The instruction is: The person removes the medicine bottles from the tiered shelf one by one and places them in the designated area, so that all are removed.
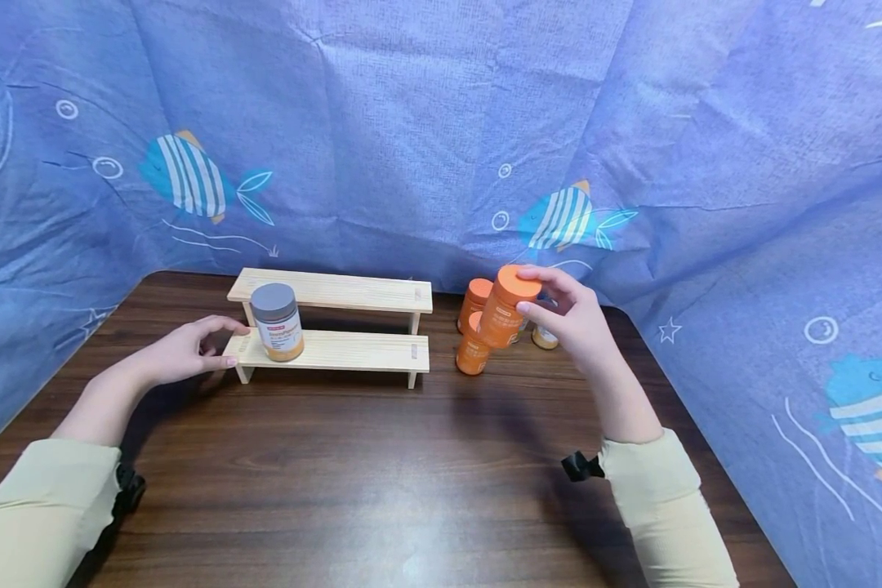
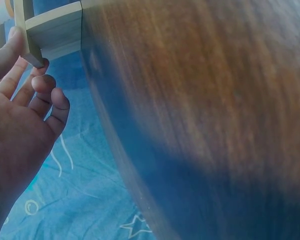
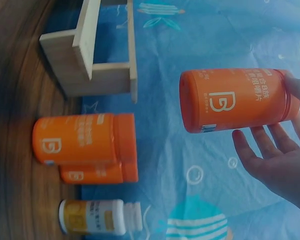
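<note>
My right hand (image 1: 569,314) holds an orange pill bottle (image 1: 501,317) by its lid, raised off the table and slightly tilted. The right wrist view shows that bottle (image 3: 235,100) apart from two standing orange bottles (image 3: 77,139). At the other side, my left hand (image 1: 180,351) grips the left end of a two-tier wooden shelf (image 1: 360,351) at its lower board. In the left wrist view the thumb lies against the board's end (image 2: 32,37), with fingertips at its other face. A jar with a grey lid (image 1: 278,322) stands on the lower tier, near the left hand.
Behind the raised bottle stand orange bottles (image 1: 473,356) and a smaller bottle (image 1: 545,336), partly covered by the right hand. The right wrist view shows a white-and-yellow bottle (image 3: 92,216). A blue fish-patterned cloth (image 1: 412,139) hangs behind the brown wooden table (image 1: 323,474).
</note>
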A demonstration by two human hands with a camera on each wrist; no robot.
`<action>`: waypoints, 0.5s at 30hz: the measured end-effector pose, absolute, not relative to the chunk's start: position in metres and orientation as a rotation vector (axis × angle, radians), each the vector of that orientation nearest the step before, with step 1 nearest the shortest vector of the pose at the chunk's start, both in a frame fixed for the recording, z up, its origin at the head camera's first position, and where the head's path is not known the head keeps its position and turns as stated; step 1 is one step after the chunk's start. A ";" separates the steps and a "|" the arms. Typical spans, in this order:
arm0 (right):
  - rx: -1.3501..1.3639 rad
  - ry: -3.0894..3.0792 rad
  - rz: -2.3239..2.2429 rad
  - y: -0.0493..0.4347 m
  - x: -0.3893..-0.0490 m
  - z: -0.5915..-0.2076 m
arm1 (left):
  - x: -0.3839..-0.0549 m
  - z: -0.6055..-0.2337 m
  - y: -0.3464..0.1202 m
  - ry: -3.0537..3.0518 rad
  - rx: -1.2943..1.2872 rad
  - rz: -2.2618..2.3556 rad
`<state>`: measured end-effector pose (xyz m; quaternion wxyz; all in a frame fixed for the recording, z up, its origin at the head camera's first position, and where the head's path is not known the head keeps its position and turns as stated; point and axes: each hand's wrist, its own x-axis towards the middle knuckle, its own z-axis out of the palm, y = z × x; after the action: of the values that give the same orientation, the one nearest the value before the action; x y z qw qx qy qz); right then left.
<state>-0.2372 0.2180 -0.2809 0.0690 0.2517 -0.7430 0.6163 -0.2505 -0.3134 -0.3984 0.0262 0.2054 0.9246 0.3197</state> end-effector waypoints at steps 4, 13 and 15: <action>0.761 -2.236 1.849 0.227 -0.239 -0.286 | -0.251 -0.400 -0.314 2.857 0.645 0.998; 0.772 -2.214 1.852 0.251 -0.247 -0.301 | -0.250 -0.398 -0.314 2.832 0.601 1.015; 0.772 -2.211 1.850 0.256 -0.250 -0.305 | -0.250 -0.399 -0.314 2.826 0.592 1.009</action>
<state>-0.2502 0.2557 -0.3052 0.0783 0.2577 -0.7386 0.6180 -0.2505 -0.3144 -0.3986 0.0416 0.1933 0.9232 0.3297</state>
